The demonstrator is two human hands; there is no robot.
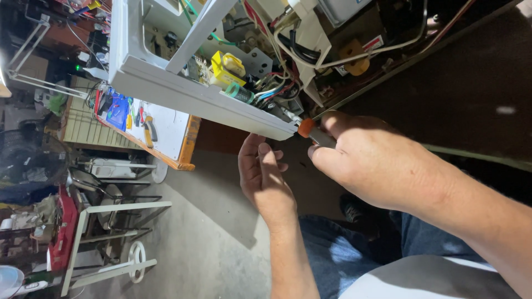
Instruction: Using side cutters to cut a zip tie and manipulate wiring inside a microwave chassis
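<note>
An opened white appliance casing [183,91] fills the top of the head view, with a yellow transformer [228,67], coloured wires and white cables inside. My right hand [366,160] is shut on a screwdriver with a grey and orange handle [311,132], its orange end against the lower corner of the casing's white frame. My left hand [265,177] is just below that corner, fingers loosely extended and holding nothing, beside the screwdriver handle. The tool's tip is hidden.
A white board with an orange edge [166,130] holds several small tools at left. White metal stands [119,207] and clutter sit on the concrete floor [205,243]. My jeans-clad legs [343,254] are at the bottom.
</note>
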